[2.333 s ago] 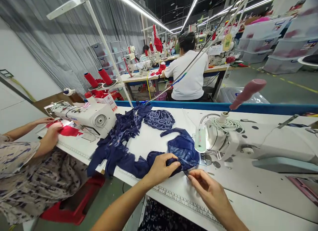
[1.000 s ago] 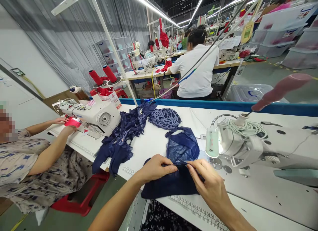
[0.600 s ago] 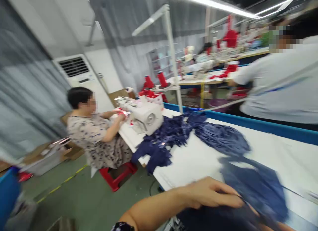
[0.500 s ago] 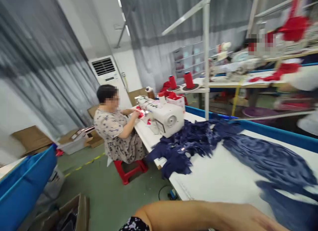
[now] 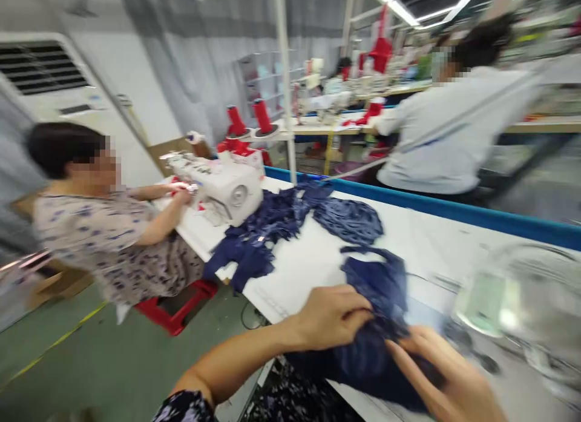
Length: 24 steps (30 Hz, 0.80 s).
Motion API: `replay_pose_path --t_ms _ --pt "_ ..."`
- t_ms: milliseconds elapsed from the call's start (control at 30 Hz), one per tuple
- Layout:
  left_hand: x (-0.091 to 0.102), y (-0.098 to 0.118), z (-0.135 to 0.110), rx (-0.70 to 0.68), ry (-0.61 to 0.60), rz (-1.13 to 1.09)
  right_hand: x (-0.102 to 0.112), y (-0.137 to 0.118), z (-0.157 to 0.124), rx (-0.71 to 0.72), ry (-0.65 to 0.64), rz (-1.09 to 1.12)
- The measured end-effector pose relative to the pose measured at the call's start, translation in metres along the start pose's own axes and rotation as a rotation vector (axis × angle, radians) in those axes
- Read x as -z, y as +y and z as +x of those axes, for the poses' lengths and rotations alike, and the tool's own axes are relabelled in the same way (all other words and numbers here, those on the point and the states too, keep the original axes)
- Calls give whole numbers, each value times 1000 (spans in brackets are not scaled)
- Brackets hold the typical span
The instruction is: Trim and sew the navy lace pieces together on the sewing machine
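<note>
Both of my hands are on a piece of navy fabric [image 5: 376, 355] at the near edge of the white table. My left hand [image 5: 333, 318] pinches its upper edge, fingers bent and closed. My right hand [image 5: 447, 373] holds the same fabric from the other side between thumb and fingers, somewhat blurred. More navy fabric [image 5: 379, 276] lies just beyond my hands, and I cannot tell whether it joins the held piece. Farther back are a bundle of navy strips [image 5: 349, 219] and a loose heap of navy pieces [image 5: 267, 222].
A blurred sewing machine [image 5: 512, 307] stands right of my hands. At the left, a seated co-worker [image 5: 100, 222] handles red fabric at a white sewing machine [image 5: 227, 186]. Red thread cones [image 5: 262, 116] stand behind it. A blue trough [image 5: 431, 207] edges the table; another person [image 5: 454, 128] sits beyond.
The view has swung right. Both my hands and the held navy fabric are now in view; before, only one forearm and a blurred hand showed at the bottom.
</note>
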<state>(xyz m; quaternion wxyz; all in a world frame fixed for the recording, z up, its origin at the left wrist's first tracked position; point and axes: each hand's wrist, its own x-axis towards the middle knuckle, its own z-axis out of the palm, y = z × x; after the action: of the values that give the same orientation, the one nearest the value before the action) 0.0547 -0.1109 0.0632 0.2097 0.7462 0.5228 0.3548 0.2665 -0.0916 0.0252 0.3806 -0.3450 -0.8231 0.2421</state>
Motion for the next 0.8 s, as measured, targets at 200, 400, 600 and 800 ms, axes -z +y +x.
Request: replay_pose_path --t_ms 200,400,600,800 --pt "-9 0 1 -129 133 45 7 -26 -4 -142 1 -4" --pt "-6 4 11 -75 -94 -10 8 -20 -18 -146 -24 38" --pt "-10 -1 17 -90 -92 6 5 -15 -23 -171 -13 52" --pt "-18 -5 12 -139 -54 20 8 -13 -18 -355 131 96"
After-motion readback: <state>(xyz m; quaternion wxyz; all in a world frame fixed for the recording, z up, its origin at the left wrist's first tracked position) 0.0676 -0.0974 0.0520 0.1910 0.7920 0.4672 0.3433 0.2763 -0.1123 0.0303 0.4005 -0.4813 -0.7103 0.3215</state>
